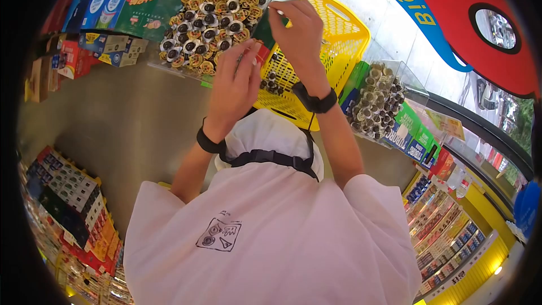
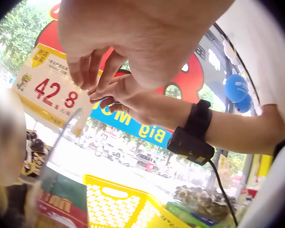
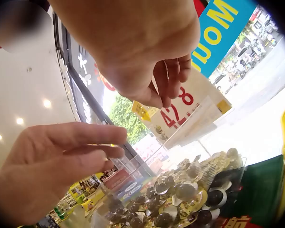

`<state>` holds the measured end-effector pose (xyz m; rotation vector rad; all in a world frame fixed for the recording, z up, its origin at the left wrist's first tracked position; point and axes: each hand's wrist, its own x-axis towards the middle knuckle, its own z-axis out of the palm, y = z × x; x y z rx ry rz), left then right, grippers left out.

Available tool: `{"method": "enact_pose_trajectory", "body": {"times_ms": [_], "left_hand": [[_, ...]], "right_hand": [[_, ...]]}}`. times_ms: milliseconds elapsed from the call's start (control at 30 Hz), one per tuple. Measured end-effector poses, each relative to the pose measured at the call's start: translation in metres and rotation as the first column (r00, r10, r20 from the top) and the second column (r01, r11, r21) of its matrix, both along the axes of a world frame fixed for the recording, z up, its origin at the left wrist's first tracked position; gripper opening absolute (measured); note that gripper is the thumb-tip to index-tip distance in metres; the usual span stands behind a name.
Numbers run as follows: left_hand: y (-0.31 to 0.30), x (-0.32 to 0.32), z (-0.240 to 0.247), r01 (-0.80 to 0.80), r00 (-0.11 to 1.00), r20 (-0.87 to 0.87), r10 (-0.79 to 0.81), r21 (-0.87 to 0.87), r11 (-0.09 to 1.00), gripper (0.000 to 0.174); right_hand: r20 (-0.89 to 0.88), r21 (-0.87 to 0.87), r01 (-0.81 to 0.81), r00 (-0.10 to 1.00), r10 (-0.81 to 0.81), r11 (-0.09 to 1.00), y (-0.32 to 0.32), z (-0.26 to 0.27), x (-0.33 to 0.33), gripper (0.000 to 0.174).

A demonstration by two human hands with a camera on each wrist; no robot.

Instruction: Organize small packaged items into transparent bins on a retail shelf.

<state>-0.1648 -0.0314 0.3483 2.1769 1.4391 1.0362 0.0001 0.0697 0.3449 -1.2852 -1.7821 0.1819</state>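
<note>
My left hand point(image 1: 240, 82) hovers over the near right edge of a clear bin point(image 1: 164, 68) heaped with small dark-and-gold wrapped pieces point(image 1: 209, 22). In the right wrist view its fingers point(image 3: 85, 133) are nearly straight, with a narrow gap above the thumb and nothing seen between. My right hand point(image 1: 299, 31) is raised beside the bin's right end, above a yellow basket point(image 1: 355, 39). Its fingers are bent, with a small whitish spot at the tips in the head view; I cannot tell whether it holds anything. A few dark pieces point(image 1: 274, 82) lie in the basket.
A price card point(image 3: 180, 109) reading 42.8 stands behind the bin. Right of the basket is another clear bin of wrapped pieces point(image 1: 372, 96), by green boxes point(image 1: 409, 118). Cartons point(image 1: 104, 8) line the left. A red and blue sign point(image 1: 418, 5) hangs at the window.
</note>
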Motion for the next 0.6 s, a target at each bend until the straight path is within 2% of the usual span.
{"method": "enact_pose_trajectory", "body": {"times_ms": [33,67,100,133,167,233,267,300,333,367,400,433,467,500,567,600], "left_hand": [[-0.006,0.007,0.0,0.042,0.997,0.061,-0.044,0.033,0.999,0.049],[-0.011,0.017,-0.003,0.068,0.994,0.082,-0.071,0.034,0.997,0.043],[-0.014,0.025,-0.011,0.074,0.994,0.078,-0.076,0.028,0.997,0.043],[-0.015,0.034,-0.022,0.135,0.988,0.076,-0.132,-0.038,0.99,0.041],[-0.018,0.041,-0.034,0.196,0.979,0.077,-0.188,-0.108,0.975,0.039],[-0.018,0.057,-0.068,0.217,0.976,0.022,-0.216,-0.118,0.969,0.035],[-0.019,0.065,-0.087,0.216,0.972,-0.062,-0.225,-0.133,0.967,0.032],[-0.02,0.073,-0.106,0.216,0.961,-0.144,-0.237,-0.148,0.965,0.03],[-0.021,0.081,-0.125,0.229,0.957,-0.145,-0.251,-0.155,0.961,0.03],[-0.02,0.089,-0.142,0.223,0.935,-0.217,-0.28,-0.253,0.941,0.025],[-0.02,0.098,-0.159,0.207,0.906,-0.286,-0.313,-0.346,0.915,0.02],[-0.019,0.106,-0.173,0.216,0.901,-0.287,-0.325,-0.351,0.911,0.02],[-0.019,0.114,-0.185,0.218,0.886,-0.312,-0.344,-0.375,0.901,0.017],[-0.019,0.121,-0.197,0.217,0.869,-0.337,-0.363,-0.4,0.89,0.013],[-0.018,0.139,-0.221,0.225,0.839,-0.374,-0.395,-0.423,0.878,0.017],[-0.018,0.147,-0.233,0.227,0.812,-0.407,-0.419,-0.441,0.869,0.022]], "right_hand": [[-0.059,-0.018,0.065,0.996,-0.066,0.998,-0.01,0.0,0.013,0.009],[-0.063,-0.025,0.072,0.995,-0.074,0.997,-0.021,-0.006,0.026,0.009],[-0.049,-0.109,0.141,0.988,-0.147,0.984,-0.033,-0.016,0.041,0.008],[-0.031,-0.189,0.207,0.976,-0.216,0.96,-0.043,-0.03,0.054,0.007],[-0.035,-0.197,0.213,0.974,-0.224,0.957,-0.054,-0.044,0.066,0.007],[0.097,-0.415,0.269,0.963,-0.252,0.869,-0.076,-0.077,0.088,0.007],[0.094,-0.421,0.277,0.96,-0.263,0.863,-0.086,-0.096,0.095,0.007],[0.072,-0.507,0.259,0.963,-0.259,0.822,-0.095,-0.117,0.103,0.008],[0.05,-0.586,0.237,0.965,-0.258,0.775,-0.104,-0.138,0.111,0.01],[0.049,-0.593,0.245,0.962,-0.27,0.767,-0.112,-0.158,0.117,0.01],[0.098,-0.65,0.263,0.959,-0.265,0.713,-0.12,-0.178,0.122,0.012],[0.146,-0.702,0.28,0.956,-0.253,0.655,-0.126,-0.198,0.127,0.014],[0.217,-0.717,0.3,0.954,-0.207,0.63,-0.132,-0.218,0.133,0.021],[0.213,-0.723,0.301,0.953,-0.214,0.622,-0.139,-0.236,0.138,0.021],[0.288,-0.878,0.313,0.95,-0.123,0.364,-0.149,-0.272,0.145,0.031],[0.281,-0.881,0.309,0.951,-0.129,0.357,-0.156,-0.295,0.15,0.031]]}}
